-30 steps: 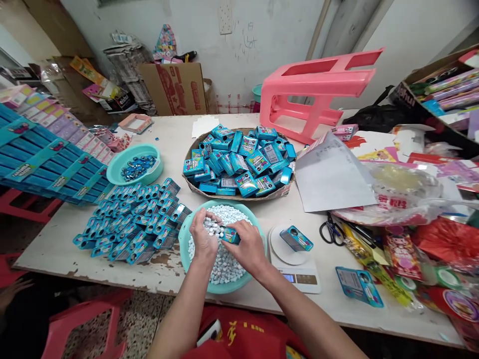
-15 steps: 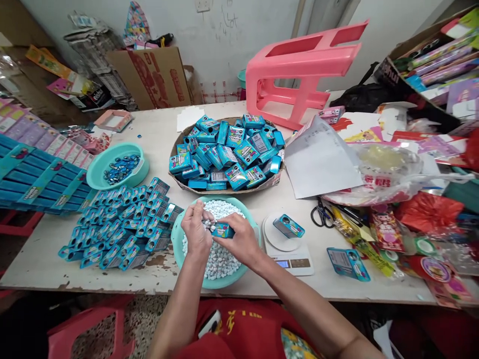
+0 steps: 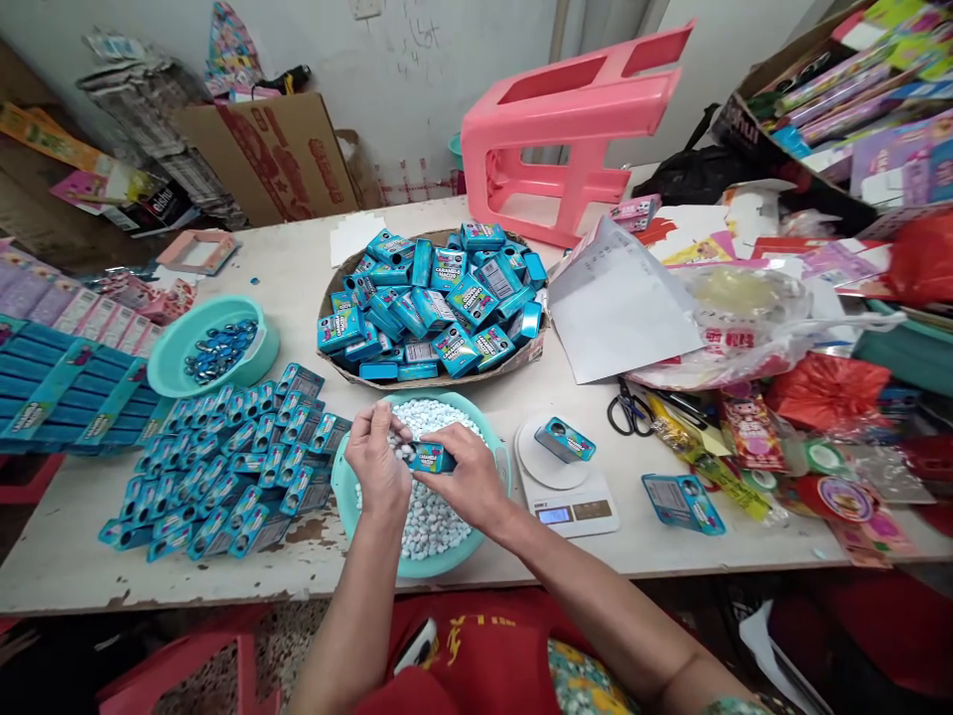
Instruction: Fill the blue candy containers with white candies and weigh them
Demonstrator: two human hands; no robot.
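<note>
My right hand (image 3: 466, 482) grips a small blue candy box (image 3: 432, 458) over a teal basin (image 3: 342, 484) filled with white candies (image 3: 428, 521). My left hand (image 3: 378, 465) is cupped beside the box's open end, fingers curled around some white candies. A second blue box (image 3: 564, 440) lies on the white digital scale (image 3: 562, 482) to the right. Rows of blue boxes (image 3: 230, 462) lie on the table at the left. A round basket (image 3: 432, 308) heaped with blue boxes stands behind the basin.
A teal bowl (image 3: 212, 343) of small dark-blue pieces sits at the left, by stacked blue cartons (image 3: 67, 387). A pink stool (image 3: 566, 129) lies on its side at the back. Scissors (image 3: 629, 409), paper sheets (image 3: 617, 308), a plastic bag (image 3: 751, 328) and packaging clutter crowd the right.
My hands stay together on the box over the basin. The camera has tilted and drifted right, so everything sits lower-left in view.
</note>
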